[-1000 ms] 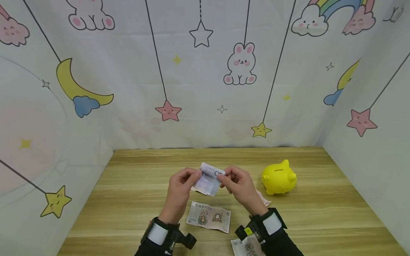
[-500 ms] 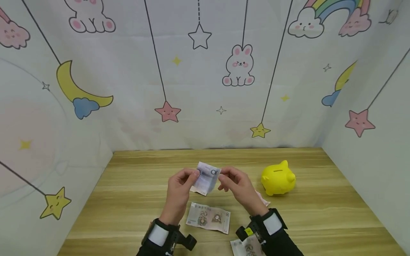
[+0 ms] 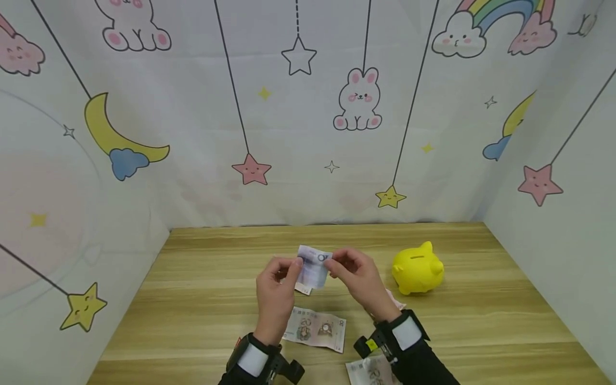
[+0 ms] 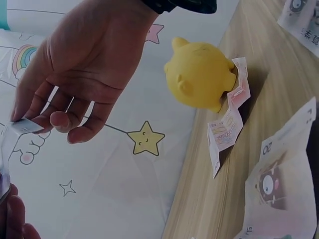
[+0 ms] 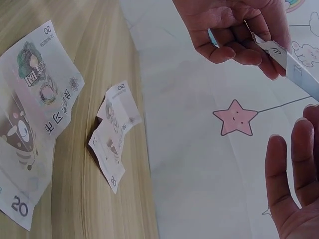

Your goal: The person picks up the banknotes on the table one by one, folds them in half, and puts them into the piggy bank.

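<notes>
A pale purple play banknote [image 3: 314,271], creased and bent, is held up between both hands in the head view. My left hand [image 3: 276,299] pinches its left edge between thumb and fingers. At the upper right corner, my right hand [image 3: 360,280] grips it with thumb and forefinger. From the left wrist view, the right hand's [image 4: 94,64] other fingers hang loosely curled beside the note. Below the hands a play banknote marked 20 [image 3: 317,329] lies on the table. Another banknote [image 3: 304,289] shows partly behind the held one.
A yellow piggy bank [image 3: 417,268] with a slot on top stands right of the hands. By it lies a folded pinkish note [image 4: 229,122]. One more note [image 3: 370,370] lies near the right sleeve. Printed fabric walls [image 3: 308,133] border the wooden table [image 3: 192,299].
My left hand has shifted slightly right, its thumb now more upright on the note. The right thumb has moved over the note's corner after sliding to its edge. The tabletop notes stay put.
</notes>
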A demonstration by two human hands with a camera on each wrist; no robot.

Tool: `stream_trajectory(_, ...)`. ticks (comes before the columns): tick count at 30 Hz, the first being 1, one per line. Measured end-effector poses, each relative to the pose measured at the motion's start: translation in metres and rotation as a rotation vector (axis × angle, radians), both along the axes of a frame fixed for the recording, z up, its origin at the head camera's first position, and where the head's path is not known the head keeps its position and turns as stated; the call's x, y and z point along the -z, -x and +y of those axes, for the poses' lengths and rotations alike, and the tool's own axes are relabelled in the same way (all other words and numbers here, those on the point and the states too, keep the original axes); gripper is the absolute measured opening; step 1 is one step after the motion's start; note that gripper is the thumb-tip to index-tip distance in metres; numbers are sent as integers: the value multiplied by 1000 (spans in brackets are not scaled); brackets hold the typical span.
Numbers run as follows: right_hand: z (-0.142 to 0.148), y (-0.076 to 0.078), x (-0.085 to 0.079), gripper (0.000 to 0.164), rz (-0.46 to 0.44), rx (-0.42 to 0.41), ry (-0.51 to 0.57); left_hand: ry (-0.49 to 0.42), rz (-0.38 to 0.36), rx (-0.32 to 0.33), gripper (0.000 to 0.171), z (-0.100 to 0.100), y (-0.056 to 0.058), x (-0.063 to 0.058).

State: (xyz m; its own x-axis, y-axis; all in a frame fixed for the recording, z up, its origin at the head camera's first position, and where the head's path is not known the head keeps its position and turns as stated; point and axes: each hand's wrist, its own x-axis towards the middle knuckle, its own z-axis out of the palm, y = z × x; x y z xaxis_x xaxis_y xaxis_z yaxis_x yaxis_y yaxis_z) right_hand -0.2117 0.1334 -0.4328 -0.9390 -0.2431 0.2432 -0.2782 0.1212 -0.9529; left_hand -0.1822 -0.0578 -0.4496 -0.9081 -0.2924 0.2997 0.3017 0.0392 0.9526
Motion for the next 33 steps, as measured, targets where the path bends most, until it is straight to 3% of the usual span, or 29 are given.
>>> stream_trajectory(4, 1, 1, 0, 14, 18, 14, -5, -45, -20, 22, 12, 0, 0, -1)
stream_trajectory(11, 2, 2, 2, 10, 58, 40, -6, -273, -71, 156, 21, -1, 0, -5)
stream_trajectory(14, 2, 2, 2, 8, 90, 55, -17, -225, -76, 170, 20, -4, 1, -6)
stream_trajectory(20, 3, 0, -1, 3, 203, 31, -37, -4, -45, 125, 17, -11, 5, -6)
stream_trajectory(26, 3, -1, -1, 5, 295, -5, -60, 18, -51, 152, 20, -14, 8, -10)
stream_trajectory(33, 3, -1, -1, 7, 322, -5, -93, 7, -39, 119, 12, -13, 7, -11)
